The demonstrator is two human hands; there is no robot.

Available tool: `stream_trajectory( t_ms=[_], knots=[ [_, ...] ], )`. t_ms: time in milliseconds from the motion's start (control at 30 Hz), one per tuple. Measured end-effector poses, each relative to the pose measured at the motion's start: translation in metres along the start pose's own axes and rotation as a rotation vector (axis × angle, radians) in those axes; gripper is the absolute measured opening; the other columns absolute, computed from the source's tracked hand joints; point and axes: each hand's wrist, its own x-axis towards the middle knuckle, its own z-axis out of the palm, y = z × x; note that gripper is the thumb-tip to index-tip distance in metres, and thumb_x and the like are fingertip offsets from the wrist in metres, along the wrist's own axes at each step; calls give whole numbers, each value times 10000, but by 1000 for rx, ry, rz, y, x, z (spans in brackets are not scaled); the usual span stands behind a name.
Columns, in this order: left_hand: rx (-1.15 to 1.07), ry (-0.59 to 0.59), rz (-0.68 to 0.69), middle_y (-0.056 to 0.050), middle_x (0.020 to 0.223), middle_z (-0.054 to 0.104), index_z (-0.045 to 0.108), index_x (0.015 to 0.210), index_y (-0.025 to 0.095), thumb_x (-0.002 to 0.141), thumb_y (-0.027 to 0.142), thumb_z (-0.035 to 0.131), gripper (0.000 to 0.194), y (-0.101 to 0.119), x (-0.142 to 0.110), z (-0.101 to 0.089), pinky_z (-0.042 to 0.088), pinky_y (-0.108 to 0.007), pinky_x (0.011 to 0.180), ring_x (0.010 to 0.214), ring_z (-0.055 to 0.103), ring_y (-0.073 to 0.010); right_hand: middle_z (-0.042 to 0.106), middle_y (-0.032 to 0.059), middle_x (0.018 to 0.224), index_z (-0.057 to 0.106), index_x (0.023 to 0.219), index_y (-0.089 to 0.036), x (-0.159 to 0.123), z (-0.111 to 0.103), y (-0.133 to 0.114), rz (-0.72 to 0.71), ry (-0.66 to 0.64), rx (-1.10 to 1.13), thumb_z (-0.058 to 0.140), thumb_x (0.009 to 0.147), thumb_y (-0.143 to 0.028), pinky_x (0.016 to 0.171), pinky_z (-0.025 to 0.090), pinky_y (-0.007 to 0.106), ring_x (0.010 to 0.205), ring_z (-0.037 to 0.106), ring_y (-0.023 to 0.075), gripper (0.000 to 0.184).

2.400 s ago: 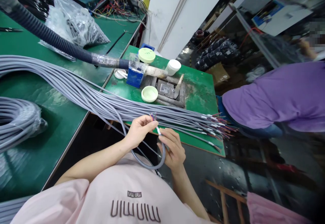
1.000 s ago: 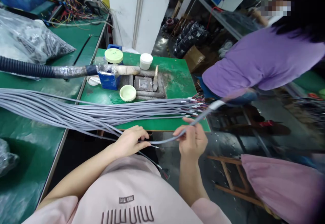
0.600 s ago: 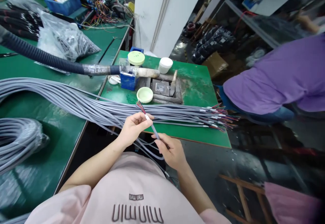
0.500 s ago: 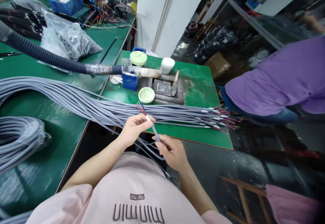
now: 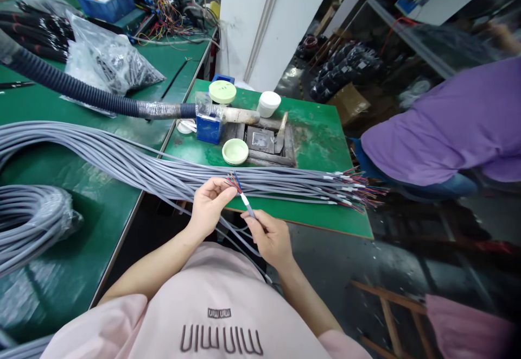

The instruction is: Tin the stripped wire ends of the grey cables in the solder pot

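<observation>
Grey round sheathed cable (image 5: 249, 211), with a white sleeve and a thin fan of red, blue and other coloured wires (image 5: 234, 181) at its end, stands between our two hands. Our right hand (image 5: 268, 238) pinches this cable narrowly between thumb and first finger, just below the white sleeve. Our left hand (image 5: 209, 209) is just beside the fan, and its fingers (image 5: 220, 186) curl close to the wires, but we cannot tell if they truly hold them. Beyond the fingers, a long bundle of grey cables (image 5: 163, 177) lies across a green work bench (image 5: 313, 215). At the right of the fingers, its ends already show white sleeves and bared coloured wires (image 5: 354, 189). To the left, the bundle leaves the view, so we cannot count how many cables have such ends.
</observation>
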Motion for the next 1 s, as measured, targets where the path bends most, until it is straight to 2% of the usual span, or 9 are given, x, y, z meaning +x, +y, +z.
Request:
stream_trajectory(
  t_ms=[67,133,267,333,533,800,1000],
  knots=[
    [-26,26,-24,16,678,649,648,711,166,712,273,783,173,0,0,1,469,-194,661,642,576,-79,561,-49,518,685,893,-176,0,1,1,-1,7,-1,494,928,-281,470,387,195,416,479,73,220],
    [-99,31,-115,15,640,627,623,681,156,685,291,796,220,0,0,2,462,-195,624,610,561,-80,577,-46,526,683,898,-177,0,1,2,-13,12,-2,490,931,-273,474,394,193,418,492,74,218],
    [-327,-96,-415,10,629,582,591,680,141,686,286,752,216,0,2,3,460,-202,561,567,528,-81,697,2,684,682,920,-183,0,0,2,-138,-17,-25,490,922,-236,553,447,201,541,607,99,200],
    [-398,-150,-482,13,636,559,587,689,138,689,237,711,158,1,3,3,457,-201,552,570,512,-80,723,19,734,682,918,-183,0,-1,3,-199,-28,-46,494,916,-219,591,465,207,597,643,113,192],
    [-347,-171,-356,18,613,525,567,644,140,646,141,667,99,5,5,3,439,-203,548,573,496,-83,745,30,763,681,925,-185,-2,-1,6,-230,-25,-69,498,920,-212,600,479,210,622,670,124,185],
    [-223,-178,-272,13,578,530,585,620,142,625,223,743,177,5,9,-1,411,-208,548,558,504,-90,724,15,703,690,935,-179,-1,0,8,-217,-49,-77,510,921,-236,581,477,210,578,657,122,189],
    [-72,-165,-186,1,576,581,627,611,154,603,233,758,153,3,13,-6,415,-232,568,565,520,-103,744,38,748,698,938,-195,-1,-2,9,-188,-67,-93,493,931,-266,599,491,232,608,672,143,217]
  ],
)
